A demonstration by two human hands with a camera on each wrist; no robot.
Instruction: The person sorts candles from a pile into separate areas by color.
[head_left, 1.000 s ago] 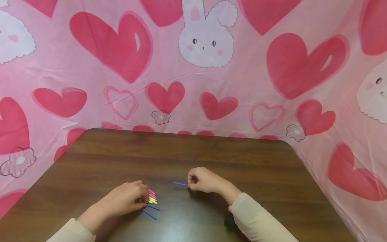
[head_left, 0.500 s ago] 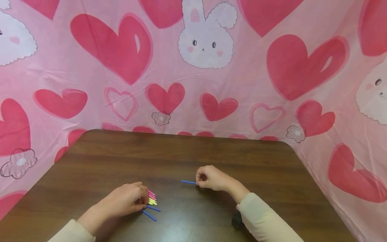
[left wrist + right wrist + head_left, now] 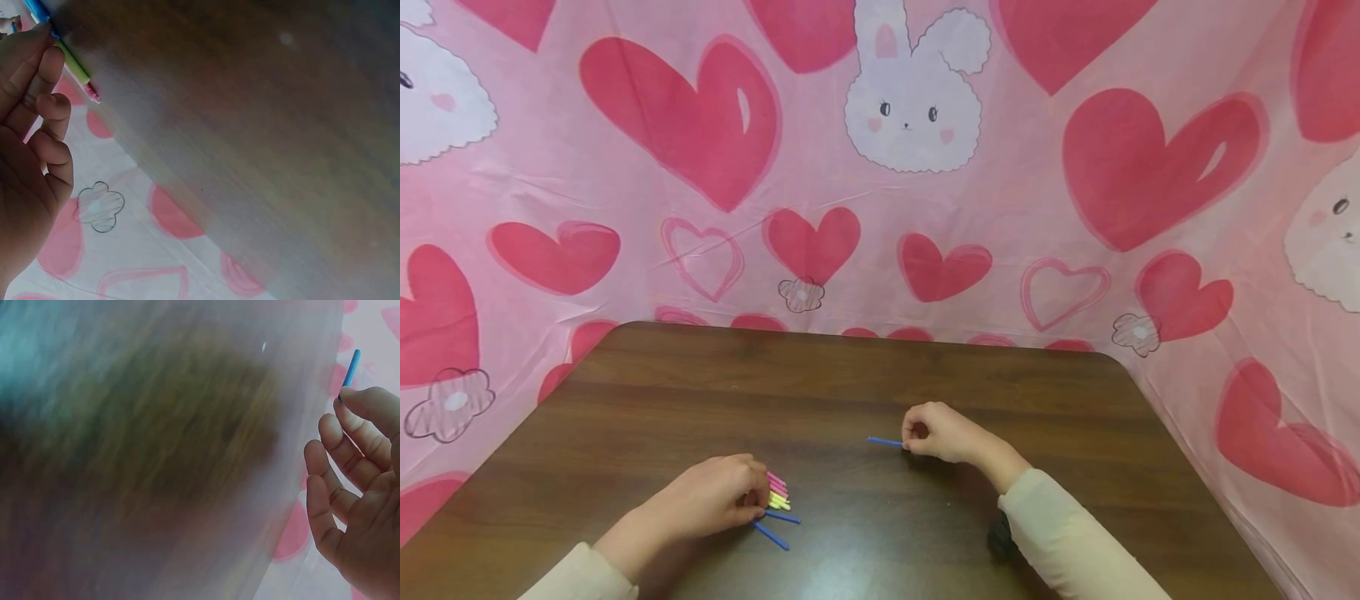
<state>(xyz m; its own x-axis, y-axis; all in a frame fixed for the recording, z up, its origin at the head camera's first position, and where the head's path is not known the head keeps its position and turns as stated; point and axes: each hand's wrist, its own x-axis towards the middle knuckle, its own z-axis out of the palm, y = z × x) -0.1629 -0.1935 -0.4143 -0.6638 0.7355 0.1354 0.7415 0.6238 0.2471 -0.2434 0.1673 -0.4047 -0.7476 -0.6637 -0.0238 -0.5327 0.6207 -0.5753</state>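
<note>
My right hand (image 3: 943,433) pinches a thin blue stick (image 3: 884,441) by one end between thumb and forefinger, its free end pointing left. In the right wrist view that blue stick (image 3: 352,367) stands out past the fingertips, and the other fingers are loosely bent. At the left, my left hand (image 3: 718,492) rests low over a group of small sticks, thumb and forefinger pinching at a blue stick (image 3: 783,517). Another blue stick (image 3: 772,536) slants out nearer the front. Yellow sticks (image 3: 779,501) and pink sticks (image 3: 777,483) lie just beyond, partly hidden behind the fingers.
The brown wooden table (image 3: 820,383) reaches back to a pink cloth (image 3: 925,200) printed with hearts and rabbits, which hangs around it. A small dark object (image 3: 1002,537) shows under the right sleeve.
My right hand has moved to the right and slightly away from me, carrying the blue stick. The left hand and the sticks by it have stayed almost still.
</note>
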